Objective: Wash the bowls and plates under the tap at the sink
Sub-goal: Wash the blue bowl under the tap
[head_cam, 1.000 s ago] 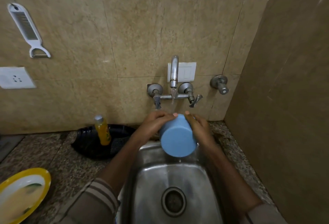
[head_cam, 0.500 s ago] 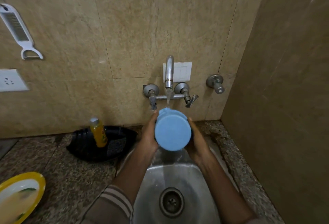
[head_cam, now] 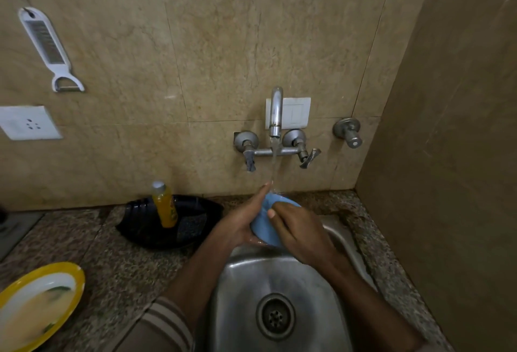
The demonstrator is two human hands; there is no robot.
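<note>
- The blue bowl (head_cam: 263, 225) is lower than half a second ago, over the back of the sink (head_cam: 246, 276), under the tap's (head_cam: 275, 110) stream. Its base no longer faces me.
- My left hand (head_cam: 240, 223) holds its left side, thumb up at the water, fingers curled below.
- My right hand (head_cam: 300, 230) has moved from the side and is curled over the bowl, hiding most of it.
- The yellow plate (head_cam: 36, 304) is unchanged on the desk (head_cam: 117, 267), at left.

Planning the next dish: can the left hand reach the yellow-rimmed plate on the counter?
Probably, once freed: the left hand holds the blue bowl, but bare granite counter leads to the yellow-rimmed plate.
</note>
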